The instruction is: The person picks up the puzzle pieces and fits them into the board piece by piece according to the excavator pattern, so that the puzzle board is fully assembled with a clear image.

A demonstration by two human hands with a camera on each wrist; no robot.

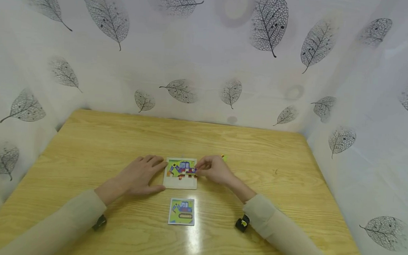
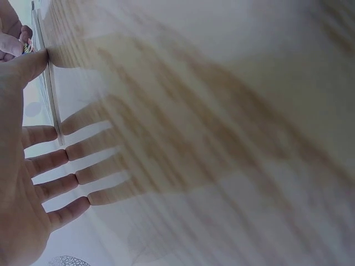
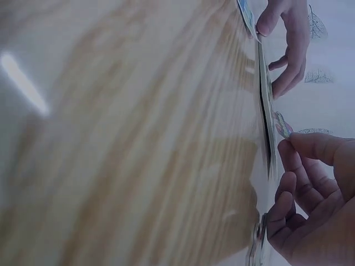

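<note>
A square jigsaw puzzle in a white frame tray (image 1: 180, 183) lies mid-table, its upper part filled with pieces showing a blue and purple digger on green. The bottom strip of the tray shows bare white. My left hand (image 1: 142, 174) lies flat at the tray's left edge, fingers spread, thumb by the lower left corner. At the right edge, my right hand (image 1: 215, 169) pinches a small colourful puzzle piece (image 3: 282, 125) between thumb and forefinger, tilted over the tray. In the left wrist view, the left fingertips (image 2: 75, 213) touch the tabletop.
A square picture card (image 1: 182, 212) of the same digger lies in front of the tray. Loose puzzle pieces (image 1: 224, 158) lie behind the right hand, mostly hidden. The wooden table (image 1: 120, 138) ends at a white curtain (image 1: 207, 58) printed with leaves.
</note>
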